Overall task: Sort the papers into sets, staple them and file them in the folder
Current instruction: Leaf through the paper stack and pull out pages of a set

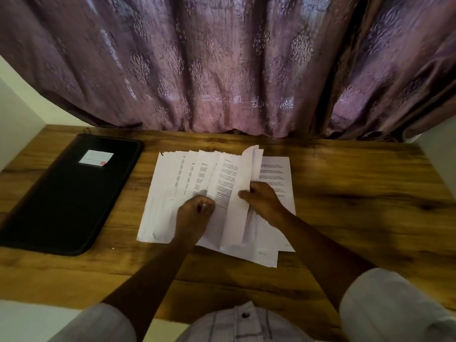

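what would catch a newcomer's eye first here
The fanned white papers at the middle of the wooden table draw the eye first, the left hand pinching them and the right hand holding one curled sheet up. A closed black folder lies to their left, and a purple patterned curtain fills the background.

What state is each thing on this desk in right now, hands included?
papers: fanned out, overlapping, flat on the table.
lifted sheet: raised off the fan, curled lengthwise.
right hand: pinches the lifted sheet.
left hand: fingers curled on the papers, seemingly pinching one.
folder: closed, flat, left of the papers.
curtain: drawn shut behind the table.
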